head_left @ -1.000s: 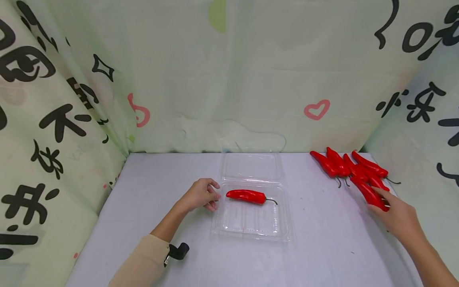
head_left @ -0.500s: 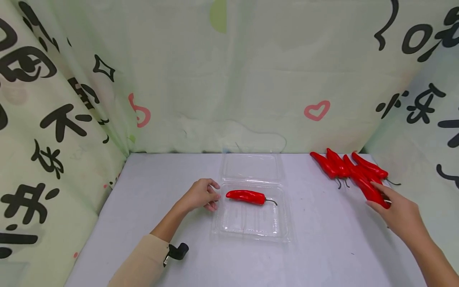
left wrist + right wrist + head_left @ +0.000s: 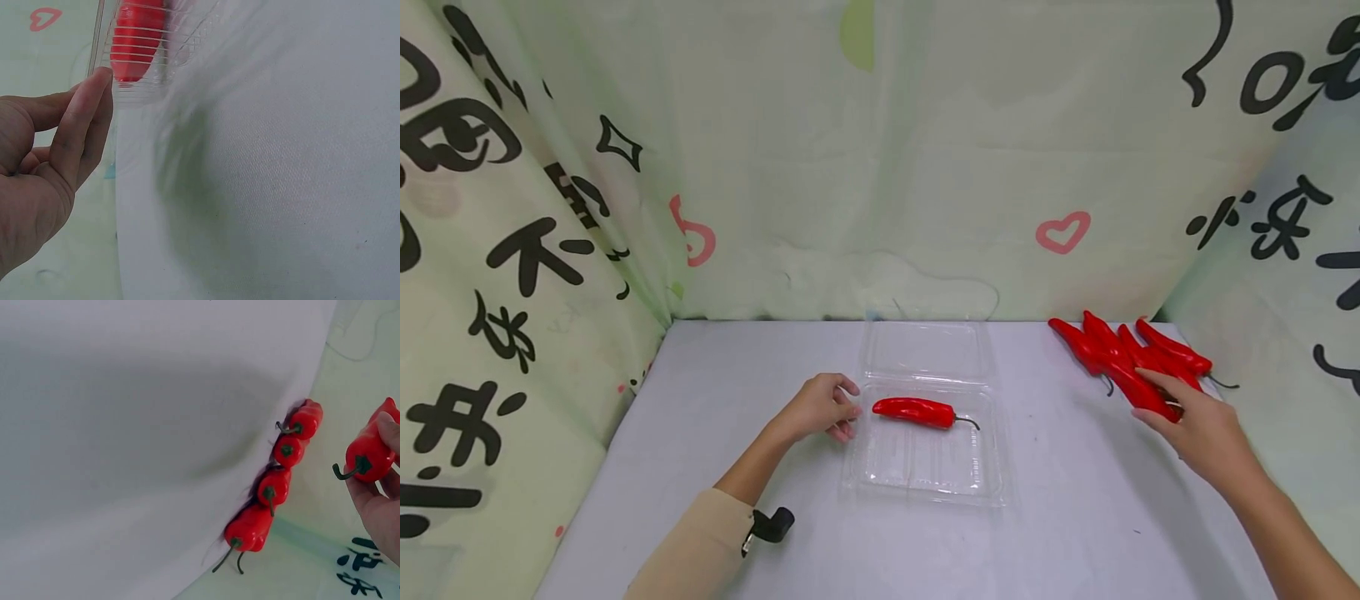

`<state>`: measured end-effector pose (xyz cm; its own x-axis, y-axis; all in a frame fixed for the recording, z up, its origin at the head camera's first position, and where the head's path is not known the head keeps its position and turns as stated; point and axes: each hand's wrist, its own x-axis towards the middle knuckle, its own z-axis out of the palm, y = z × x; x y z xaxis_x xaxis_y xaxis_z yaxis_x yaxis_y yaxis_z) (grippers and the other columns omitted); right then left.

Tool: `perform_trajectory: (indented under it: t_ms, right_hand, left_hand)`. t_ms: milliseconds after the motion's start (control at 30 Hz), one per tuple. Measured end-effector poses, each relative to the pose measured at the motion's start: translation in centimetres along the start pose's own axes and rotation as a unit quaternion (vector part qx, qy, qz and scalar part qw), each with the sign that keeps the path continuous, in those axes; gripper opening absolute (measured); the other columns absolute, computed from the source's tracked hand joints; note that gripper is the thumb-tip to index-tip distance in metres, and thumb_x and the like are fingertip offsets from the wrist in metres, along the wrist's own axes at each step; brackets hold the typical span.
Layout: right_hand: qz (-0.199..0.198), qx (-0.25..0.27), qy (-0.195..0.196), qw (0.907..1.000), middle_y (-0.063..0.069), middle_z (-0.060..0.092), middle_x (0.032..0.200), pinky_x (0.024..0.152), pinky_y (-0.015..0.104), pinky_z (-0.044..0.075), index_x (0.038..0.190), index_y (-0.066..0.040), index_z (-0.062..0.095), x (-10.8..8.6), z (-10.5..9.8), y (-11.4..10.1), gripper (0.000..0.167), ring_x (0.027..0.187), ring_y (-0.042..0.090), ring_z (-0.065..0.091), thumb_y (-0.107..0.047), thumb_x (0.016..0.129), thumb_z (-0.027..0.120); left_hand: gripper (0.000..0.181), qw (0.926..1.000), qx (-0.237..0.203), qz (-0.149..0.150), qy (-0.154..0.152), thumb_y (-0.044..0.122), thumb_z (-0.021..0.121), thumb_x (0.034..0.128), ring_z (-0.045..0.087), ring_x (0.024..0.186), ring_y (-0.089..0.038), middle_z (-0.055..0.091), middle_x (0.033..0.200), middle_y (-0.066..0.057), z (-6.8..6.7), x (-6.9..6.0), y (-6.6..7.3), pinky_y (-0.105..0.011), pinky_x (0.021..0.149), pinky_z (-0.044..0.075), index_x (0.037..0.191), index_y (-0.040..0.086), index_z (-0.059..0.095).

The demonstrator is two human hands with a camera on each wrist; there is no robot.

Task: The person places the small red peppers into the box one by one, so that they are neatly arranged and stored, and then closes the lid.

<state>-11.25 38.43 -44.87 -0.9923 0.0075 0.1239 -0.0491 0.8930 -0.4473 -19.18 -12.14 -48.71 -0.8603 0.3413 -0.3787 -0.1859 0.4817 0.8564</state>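
In the head view a clear plastic container (image 3: pixel 917 475) stands with its lid (image 3: pixel 927 350) folded back, and one red pepper (image 3: pixel 916 411) lies across its tray, stem to the right. My left hand (image 3: pixel 820 408) is at the container's left edge, fingers loosely bent; the left wrist view shows its fingertips touching the clear wall. My right hand (image 3: pixel 1206 433) grips another red pepper (image 3: pixel 1138 392) between thumb and fingers. In the right wrist view that pepper (image 3: pixel 370 450) is held off the table, stem toward the camera, apart from the row of peppers (image 3: pixel 275 486).
Several red peppers (image 3: pixel 1176 346) lie at the back right of the white table (image 3: pixel 760 358), partly behind the held one. Printed curtains (image 3: pixel 925 167) close off the back and both sides.
My right hand has lifted its pepper and moved left with it, so it now passes in front of the other peppers. My left hand and the container have stayed in place.
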Motion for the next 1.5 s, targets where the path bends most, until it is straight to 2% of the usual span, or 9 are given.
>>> perform_trajectory:
  t_ms: [167, 333, 567, 733, 867, 1000, 1200, 1333, 1500]
  right_hand:
    - [-0.021, 0.011, -0.002, 0.9997, 0.037, 0.053, 0.129, 0.071, 0.065, 0.061, 0.148, 0.0, 0.049, 0.5, 0.4, -1.0, 0.081, 0.11, 0.056, 0.048, -0.009, 0.078, 0.088]
    - [-0.043, 0.018, -0.001, 0.9989, 0.036, 0.057, 0.126, 0.067, 0.058, 0.064, 0.146, 0.0, 0.052, 1.0, 0.8, -2.0, 0.077, 0.106, 0.051, 0.052, -0.012, 0.079, 0.089]
    - [-0.064, 0.019, -0.006, 0.9978, 0.033, 0.064, 0.12, 0.059, 0.035, 0.063, 0.144, -0.003, 0.057, 1.3, 1.5, -3.2, 0.075, 0.096, 0.041, 0.057, -0.014, 0.078, 0.091]
    - [-0.078, 0.023, -0.015, 0.9966, 0.029, 0.064, 0.123, 0.06, 0.027, 0.06, 0.145, -0.007, 0.057, 1.6, 1.8, -4.3, 0.075, 0.099, 0.038, 0.057, -0.017, 0.079, 0.091]
    - [-0.086, 0.016, -0.029, 0.9958, 0.027, 0.067, 0.12, 0.06, 0.021, 0.056, 0.144, -0.006, 0.058, 1.9, 2.0, -5.1, 0.073, 0.095, 0.033, 0.059, -0.023, 0.081, 0.089]
    - [-0.087, 0.013, -0.048, 0.995, 0.027, 0.067, 0.122, 0.064, 0.03, 0.062, 0.145, -0.005, 0.057, 2.2, 2.2, -5.9, 0.074, 0.097, 0.035, 0.062, -0.024, 0.081, 0.089]
    - [-0.1, 0.025, -0.062, 0.9928, 0.024, 0.068, 0.124, 0.068, 0.035, 0.065, 0.145, -0.005, 0.057, 2.7, 2.7, -7.4, 0.07, 0.099, 0.034, 0.063, -0.022, 0.083, 0.087]
    - [-0.11, 0.038, -0.073, 0.9905, 0.024, 0.066, 0.131, 0.074, 0.044, 0.066, 0.145, -0.007, 0.057, 2.9, 3.0, -8.5, 0.069, 0.106, 0.036, 0.064, -0.021, 0.084, 0.087]
    - [-0.129, 0.043, -0.085, 0.987, 0.021, 0.067, 0.132, 0.076, 0.043, 0.066, 0.144, -0.007, 0.057, 3.1, 3.4, -9.7, 0.068, 0.106, 0.034, 0.066, -0.02, 0.084, 0.086]
  left_hand:
    - [0.034, 1.0, 0.002, -0.004, 0.0, 0.006, 0.072, 0.0957, 0.073, 0.063, -0.027, 0.069, 0.093, -0.02, -0.1, 0.0, -0.1, -0.033, 0.059, 0.064, 0.126, -0.003, 0.058]
    - [0.035, 1.0, 0.003, -0.009, 0.001, 0.007, 0.073, 0.0953, 0.073, 0.062, -0.027, 0.069, 0.093, -0.02, -0.2, -0.1, 0.1, -0.033, 0.059, 0.064, 0.125, -0.002, 0.058]
    - [0.034, 0.9999, 0.002, -0.012, 0.0, 0.006, 0.073, 0.0952, 0.074, 0.063, -0.028, 0.07, 0.093, -0.02, -0.1, -0.1, 0.3, -0.033, 0.059, 0.064, 0.125, -0.002, 0.058]
    - [0.035, 1.0, -0.001, -0.01, 0.0, 0.005, 0.073, 0.0948, 0.074, 0.064, -0.028, 0.07, 0.093, -0.021, -0.1, -0.1, 0.2, -0.033, 0.059, 0.064, 0.126, -0.003, 0.058]
    - [0.035, 1.0, -0.008, 0.0, -0.003, 0.002, 0.072, 0.0947, 0.073, 0.062, -0.025, 0.07, 0.093, -0.022, -0.1, -0.1, 0.0, -0.034, 0.058, 0.064, 0.127, -0.005, 0.058]
    - [0.035, 1.0, -0.006, 0.001, -0.004, 0.003, 0.072, 0.095, 0.073, 0.061, -0.024, 0.07, 0.093, -0.022, 0.0, -0.1, 0.1, -0.034, 0.059, 0.064, 0.127, -0.005, 0.058]
    - [0.035, 1.0, -0.001, 0.0, -0.002, 0.004, 0.072, 0.0955, 0.074, 0.063, -0.027, 0.07, 0.092, -0.021, -0.1, -0.1, 0.3, -0.033, 0.059, 0.064, 0.127, -0.005, 0.058]
    - [0.036, 1.0, 0.003, -0.002, -0.002, 0.005, 0.072, 0.0952, 0.073, 0.062, -0.024, 0.07, 0.093, -0.021, -0.1, -0.2, 0.4, -0.033, 0.059, 0.064, 0.127, -0.004, 0.058]
    - [0.036, 1.0, 0.006, -0.003, -0.003, 0.005, 0.073, 0.0946, 0.073, 0.06, -0.022, 0.07, 0.092, -0.02, -0.1, -0.1, 0.4, -0.033, 0.059, 0.064, 0.126, -0.004, 0.058]
